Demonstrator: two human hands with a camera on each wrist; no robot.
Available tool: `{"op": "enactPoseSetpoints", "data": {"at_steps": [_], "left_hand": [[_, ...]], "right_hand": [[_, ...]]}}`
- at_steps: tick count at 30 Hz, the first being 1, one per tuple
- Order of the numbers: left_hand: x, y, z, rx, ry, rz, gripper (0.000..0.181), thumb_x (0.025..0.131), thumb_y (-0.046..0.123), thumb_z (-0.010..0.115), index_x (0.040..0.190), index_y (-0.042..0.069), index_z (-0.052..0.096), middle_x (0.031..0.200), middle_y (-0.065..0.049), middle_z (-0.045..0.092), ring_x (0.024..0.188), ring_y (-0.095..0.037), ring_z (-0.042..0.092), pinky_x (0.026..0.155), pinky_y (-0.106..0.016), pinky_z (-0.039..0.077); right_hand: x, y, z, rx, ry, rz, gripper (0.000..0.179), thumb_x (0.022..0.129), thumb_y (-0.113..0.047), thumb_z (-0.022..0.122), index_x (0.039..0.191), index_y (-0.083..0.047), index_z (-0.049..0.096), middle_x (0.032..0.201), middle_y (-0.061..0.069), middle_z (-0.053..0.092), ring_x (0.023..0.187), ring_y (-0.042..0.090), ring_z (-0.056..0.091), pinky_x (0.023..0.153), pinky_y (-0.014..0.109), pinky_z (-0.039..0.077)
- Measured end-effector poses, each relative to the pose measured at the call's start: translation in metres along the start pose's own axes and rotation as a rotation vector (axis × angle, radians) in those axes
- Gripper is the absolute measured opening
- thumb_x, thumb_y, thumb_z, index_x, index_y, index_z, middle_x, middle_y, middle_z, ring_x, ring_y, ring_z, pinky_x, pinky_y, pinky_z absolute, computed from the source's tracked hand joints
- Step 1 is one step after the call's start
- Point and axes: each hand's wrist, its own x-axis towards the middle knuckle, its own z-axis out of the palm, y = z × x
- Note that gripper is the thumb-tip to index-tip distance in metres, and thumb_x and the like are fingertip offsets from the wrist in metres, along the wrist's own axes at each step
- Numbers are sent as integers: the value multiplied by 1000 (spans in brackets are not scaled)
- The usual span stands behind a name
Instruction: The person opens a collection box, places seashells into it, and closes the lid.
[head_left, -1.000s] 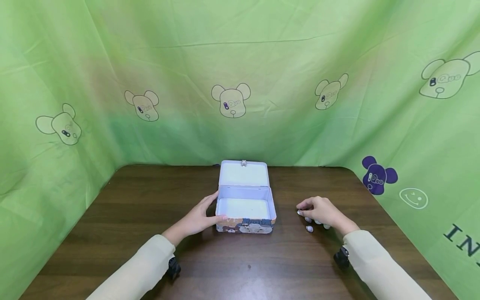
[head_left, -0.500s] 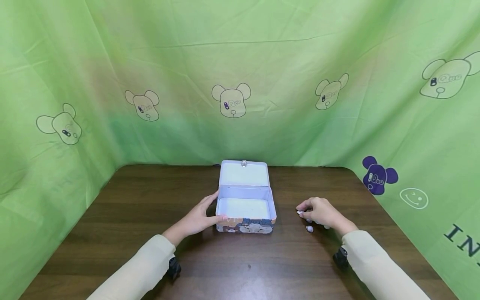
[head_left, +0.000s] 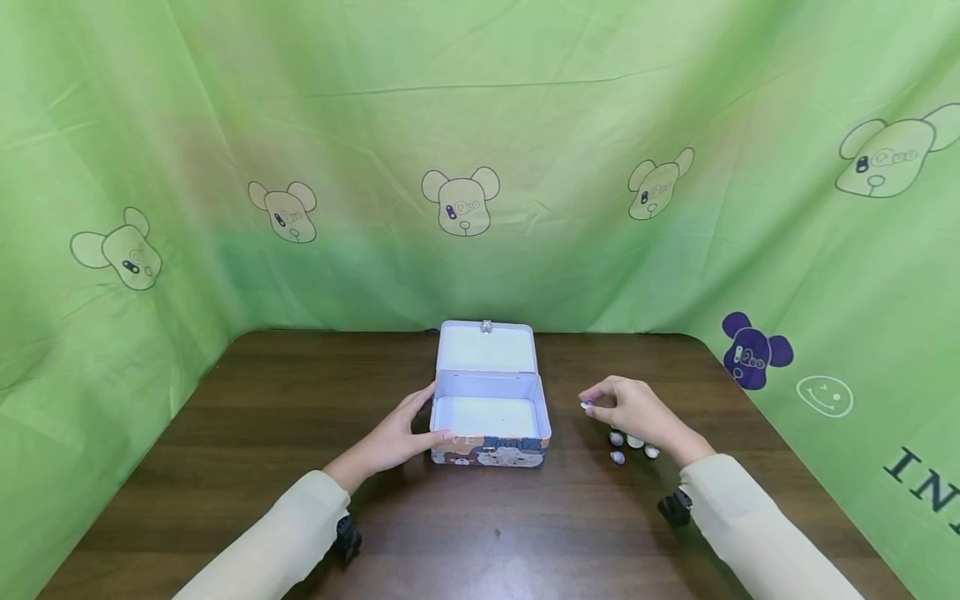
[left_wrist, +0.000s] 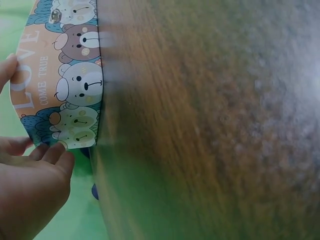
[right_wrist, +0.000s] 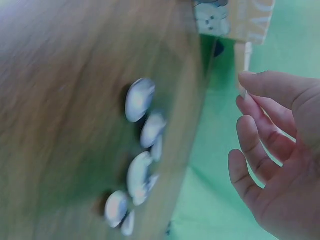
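A hinged tin box [head_left: 491, 454] with printed bears and the words "LOVE COME TRUE" sits on the table, its lid [head_left: 487, 346] raised and its white inside facing up. My left hand [head_left: 393, 437] holds its left side, thumb over the front edge and fingers along the side wall. Right of the box, my right hand [head_left: 637, 410] pinches a small pale shell [head_left: 587, 406] between thumb and index finger, the other fingers loosely bent. Only an edge of that shell shows in the right wrist view. Several white and purplish shells [right_wrist: 140, 100] lie on the table below this hand.
The brown wooden table [head_left: 285, 400] ends at the back against a green curtain [head_left: 360, 267] printed with bear heads. More curtain hangs at both sides. A purple bear print [head_left: 752, 358] shows at the right.
My right hand has picked up a shell from the group and moved it up and left toward the box, uncovering the other shells. The left hand and box stay put.
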Motion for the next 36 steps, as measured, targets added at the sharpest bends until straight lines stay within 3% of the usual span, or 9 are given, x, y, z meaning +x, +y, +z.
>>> {"op": "enactPoseSetpoints", "data": {"at_steps": [10, 28, 36], "left_hand": [[1, -2, 1, 6, -7, 0, 91, 92, 39, 73, 162, 17, 18, 166, -12, 14, 150, -33, 15, 113, -62, 22], [0, -1, 2, -1, -1, 0, 92, 92, 40, 73, 162, 15, 19, 165, -13, 16, 150, -34, 16, 113, -62, 22], [-1, 1, 0, -5, -3, -21, 90, 93, 38, 72, 162, 18, 19, 165, -12, 16, 149, -34, 17, 112, -63, 22]], "right_hand": [[12, -32, 3, 45, 70, -107, 17, 90, -13, 75, 107, -10, 78, 96, -3, 69, 74, 11, 51, 66, 29, 44], [37, -82, 32, 188, -12, -174, 20, 92, -10, 73, 111, -6, 76, 99, -2, 67, 80, 11, 55, 65, 27, 48], [50, -103, 48, 209, -16, -269, 20, 91, -9, 73, 110, -4, 76, 98, -1, 69, 81, 13, 58, 64, 27, 48]]}}
